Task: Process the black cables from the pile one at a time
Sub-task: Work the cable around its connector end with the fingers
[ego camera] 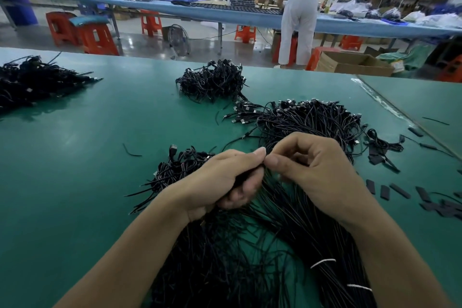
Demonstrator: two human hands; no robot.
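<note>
A large pile of black cables (pixel 237 257) spreads over the green table (pixel 87 157) in front of me, running under both forearms. My left hand (pixel 225 180) grips a bunch of these cables in its curled fingers. My right hand (pixel 315 170) pinches the end of a cable between thumb and forefinger, right against the left thumb tip. What sits at the pinched tip is too small to tell. A tangled heap of cables with USB plugs (pixel 307 122) lies just beyond my hands. A smaller heap (pixel 177 170) sits left of my left hand.
Another cable heap (pixel 212 80) lies at the table's far middle and one (pixel 32 82) at the far left. Short black sleeve pieces (pixel 400 191) are scattered at the right. A taped seam (pixel 390 107) crosses the table's right side. A person (pixel 298 10) stands at a distant bench.
</note>
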